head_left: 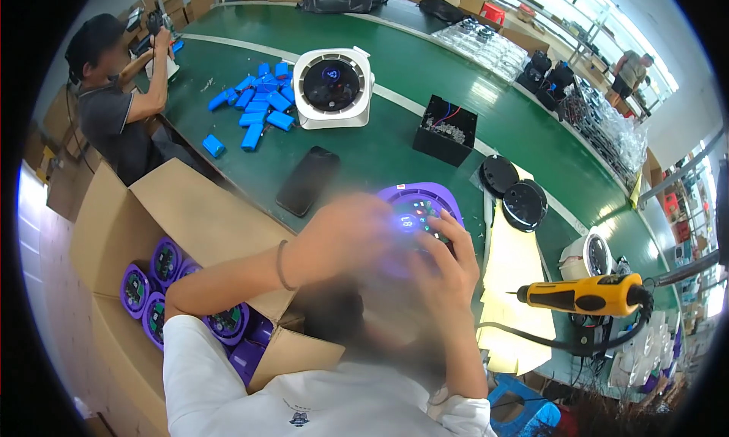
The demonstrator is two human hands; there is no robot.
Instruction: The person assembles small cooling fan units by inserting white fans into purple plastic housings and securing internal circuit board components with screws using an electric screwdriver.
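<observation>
In front of me is a round purple device [421, 193] with a lit display and small coloured lights on its exposed face. My right hand [448, 266] grips its right side, fingers bent over the rim and face. At the device's left edge my left hand [345, 228] is smeared by motion, so its fingers cannot be made out. An open cardboard box [194, 209] stands to my left, below my left forearm. Several similar purple devices [135, 291] lie in it, some hidden by my arm. A black phone [308, 180] rests on the table just beyond my left hand.
On the green table [395, 148] are blue battery packs [258, 107], a white device [332, 88], a black box with wires [446, 129] and black round covers [524, 205]. A yellow electric screwdriver [585, 294] hangs at right above yellow sheets [509, 285]. A co-worker [114, 95] sits far left.
</observation>
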